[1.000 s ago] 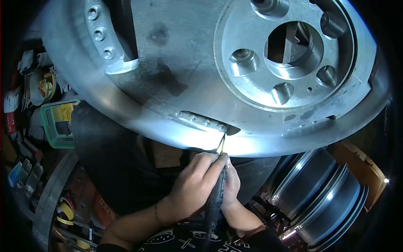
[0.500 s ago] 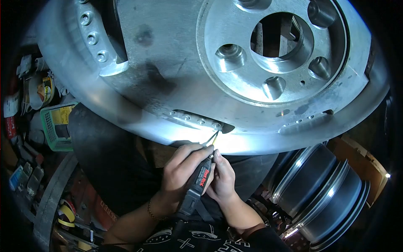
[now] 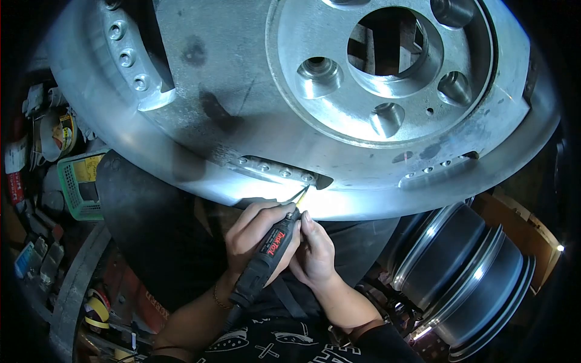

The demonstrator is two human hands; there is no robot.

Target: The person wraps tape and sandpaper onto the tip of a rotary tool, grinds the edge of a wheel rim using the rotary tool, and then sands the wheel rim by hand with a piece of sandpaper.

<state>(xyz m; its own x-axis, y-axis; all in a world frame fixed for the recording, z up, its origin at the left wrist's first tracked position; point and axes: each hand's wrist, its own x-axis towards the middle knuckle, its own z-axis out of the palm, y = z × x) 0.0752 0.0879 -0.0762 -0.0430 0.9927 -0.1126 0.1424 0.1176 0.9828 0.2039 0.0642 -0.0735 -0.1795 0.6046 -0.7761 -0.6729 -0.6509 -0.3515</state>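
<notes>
My left hand (image 3: 257, 227) is wrapped round a black rotary tool (image 3: 266, 251) with red lettering. The tool's thin bright bit (image 3: 303, 196) reaches the lower lip of a slot in a large bare-metal wheel (image 3: 242, 130), casting a dark shadow beside it. My right hand (image 3: 316, 251) is curled close against the tool's nose and the left fingertips, its thumb pointing up; its other fingers are partly hidden, and I cannot tell what they grip. Along the slot runs a row of small round holes (image 3: 285, 173). Strong light falls on the rim below it.
Two metal wheel barrels (image 3: 478, 278) stand at the lower right, near a brown board (image 3: 523, 227). On the left are a green plastic basket (image 3: 72, 187), a curved metal strip (image 3: 82, 272) and cluttered small items. My dark-trousered knees lie under the wheel's rim.
The wheel sits slightly higher and further left in view. The tool's rear end has swung left and down, showing more of its body; both hands appear shifted left, the bit still at the slot.
</notes>
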